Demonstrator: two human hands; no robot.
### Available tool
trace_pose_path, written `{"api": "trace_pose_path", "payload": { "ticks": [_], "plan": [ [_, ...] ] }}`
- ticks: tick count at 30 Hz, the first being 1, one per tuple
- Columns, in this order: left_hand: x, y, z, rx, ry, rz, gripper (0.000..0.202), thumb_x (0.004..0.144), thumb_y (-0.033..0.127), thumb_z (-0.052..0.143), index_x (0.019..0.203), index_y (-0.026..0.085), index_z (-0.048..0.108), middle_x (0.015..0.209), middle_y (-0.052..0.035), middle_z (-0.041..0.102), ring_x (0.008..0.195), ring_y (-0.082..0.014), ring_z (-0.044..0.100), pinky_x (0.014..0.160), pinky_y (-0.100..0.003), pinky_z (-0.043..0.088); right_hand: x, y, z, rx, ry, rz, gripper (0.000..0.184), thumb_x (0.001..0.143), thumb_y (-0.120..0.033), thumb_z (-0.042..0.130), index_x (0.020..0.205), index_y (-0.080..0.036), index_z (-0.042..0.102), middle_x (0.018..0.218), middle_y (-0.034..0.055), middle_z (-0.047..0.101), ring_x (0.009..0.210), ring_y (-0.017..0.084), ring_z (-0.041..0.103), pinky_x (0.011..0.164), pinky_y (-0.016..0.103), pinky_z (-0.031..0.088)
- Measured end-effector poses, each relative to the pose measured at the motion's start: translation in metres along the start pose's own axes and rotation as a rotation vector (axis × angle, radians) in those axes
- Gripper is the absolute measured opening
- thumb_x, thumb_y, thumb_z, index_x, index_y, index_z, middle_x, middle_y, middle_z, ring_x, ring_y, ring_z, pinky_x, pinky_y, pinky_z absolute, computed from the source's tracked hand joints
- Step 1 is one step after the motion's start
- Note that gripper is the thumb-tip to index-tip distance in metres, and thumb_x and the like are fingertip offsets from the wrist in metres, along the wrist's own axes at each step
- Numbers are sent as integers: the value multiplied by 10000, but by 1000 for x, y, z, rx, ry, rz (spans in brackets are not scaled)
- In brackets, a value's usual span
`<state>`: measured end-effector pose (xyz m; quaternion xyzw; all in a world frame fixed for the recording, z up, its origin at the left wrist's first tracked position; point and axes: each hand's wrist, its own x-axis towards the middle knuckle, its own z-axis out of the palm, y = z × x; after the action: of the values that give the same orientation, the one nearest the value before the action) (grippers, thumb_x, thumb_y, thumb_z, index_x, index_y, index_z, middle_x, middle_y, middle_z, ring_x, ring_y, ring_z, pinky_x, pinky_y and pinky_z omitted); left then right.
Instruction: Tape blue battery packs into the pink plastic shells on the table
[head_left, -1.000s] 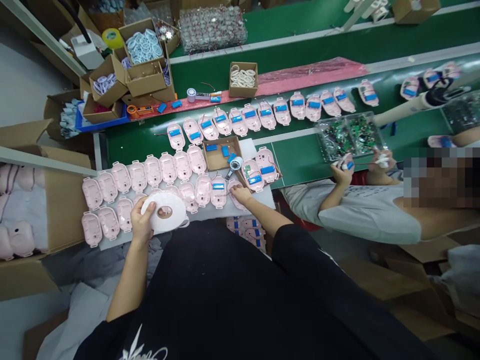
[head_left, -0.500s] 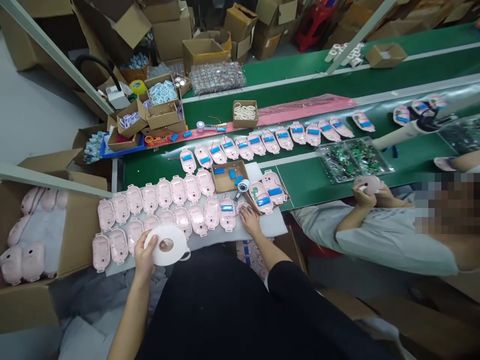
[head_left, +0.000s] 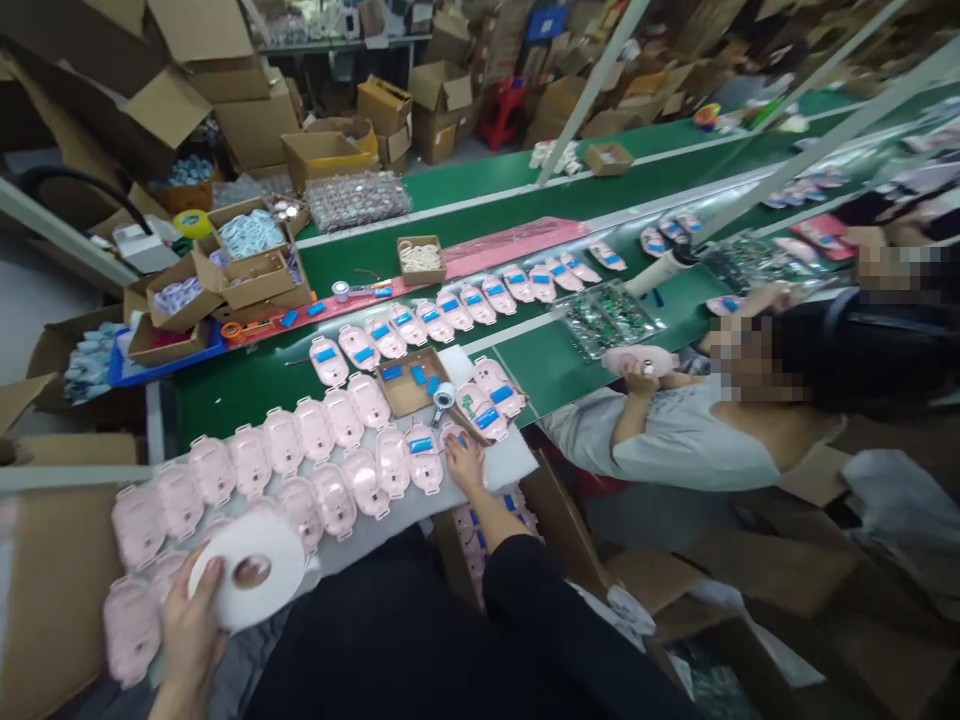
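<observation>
L hand, thumb across its face, gripped a white roll above the near L end of the white-covered surface. R arm reached fwd, R hand palm-down w/ fingers on a pink shell; couldn't tell if it grasped. Rows of pink shells ran L. Beyond: a green surface, cardboard boxes & a red stool in bkgd; a co-worker in pale top stood or sat at R.
</observation>
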<state>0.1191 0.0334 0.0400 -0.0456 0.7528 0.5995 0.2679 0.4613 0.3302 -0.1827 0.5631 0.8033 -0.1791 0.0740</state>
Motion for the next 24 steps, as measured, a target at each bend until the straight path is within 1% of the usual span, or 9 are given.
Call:
{"api": "trace_pose_path", "payload": {
  "ticks": [3, 5, 8, 10, 13, 15, 17, 19, 24],
  "plan": [
    [0, 17, 12, -95, -126, 51, 810, 483, 667, 944, 1118, 226, 704, 901, -49, 764, 848, -278, 749, 834, -446, 644, -20, -34, -21, 185, 69, -4, 580, 981, -329, 475, 1540, -185, 523, 1589, 197, 482, 1496, 384, 359, 1175, 625, 320],
    [1, 26, 17, -148, -227, 75, 896, 442, 731, 934, 1127, 202, 704, 910, -77, 765, 877, -283, 744, 840, -433, 638, -48, -78, -31, 527, 62, -71, 651, 975, -392, 516, 1584, -172, 446, 1555, 219, 493, 1412, 362, 457, 1129, 558, 405],
    [6, 33, 19, -201, -341, 107, 906, 415, 709, 954, 1112, 184, 710, 803, -56, 746, 794, -249, 730, 775, -379, 636, -108, -164, -42, 1139, -276, -349, 827, 943, -581, 622, 1635, -251, 311, 1362, 168, 623, 1070, 266, 663, 873, 403, 545],
    [11, 35, 17, -209, -387, 111, 816, 463, 615, 979, 1098, 180, 709, 736, -27, 725, 705, -211, 708, 736, -356, 631, -143, -217, -50, 1421, -535, -506, 980, 839, -725, 710, 1618, -293, 301, 1176, 116, 688, 815, 204, 671, 682, 311, 512],
    [24, 35, 12, -233, -422, 114, 693, 502, 515, 982, 1049, 189, 707, 753, -14, 730, 685, -202, 704, 740, -368, 626, -172, -262, -72, 1616, -539, -469, 876, 776, -803, 724, 1450, -300, 482, 886, 29, 682, 601, 149, 556, 554, 266, 409],
    [35, 32, 8, -261, -453, 113, 629, 514, 494, 971, 1007, 205, 708, 794, -9, 739, 730, -211, 710, 777, -383, 619, -179, -266, -92, 1555, -370, -360, 596, 836, -775, 682, 1163, -280, 626, 743, -11, 626, 573, 141, 499, 552, 267, 383],
    [50, 28, 5, -289, -488, 106, 559, 557, 495, 943, 988, 232, 705, 810, 8, 735, 748, -203, 693, 810, -391, 605, -185, -258, -112, 1425, -290, -307, 506, 876, -768, 624, 872, -262, 625, 640, -31, 569, 561, 140, 469, 561, 270, 370],
    [64, 24, 4, -330, -500, 93, 496, 607, 510, 904, 989, 266, 700, 821, 27, 724, 760, -195, 669, 833, -396, 590, -194, -247, -128, 1326, -353, -329, 558, 872, -792, 587, 741, -249, 590, 590, -37, 544, 549, 138, 456, 568, 272, 368],
    [87, 35, -1, -433, -485, 24, 461, 633, 486, 820, 1036, 288, 717, 838, 10, 696, 861, -230, 645, 938, -448, 566, -211, -224, -144, 1109, -540, -383, 503, 895, -688, 606, 697, -226, 619, 574, -29, 538, 527, 130, 444, 565, 279, 358]
  ]
}}
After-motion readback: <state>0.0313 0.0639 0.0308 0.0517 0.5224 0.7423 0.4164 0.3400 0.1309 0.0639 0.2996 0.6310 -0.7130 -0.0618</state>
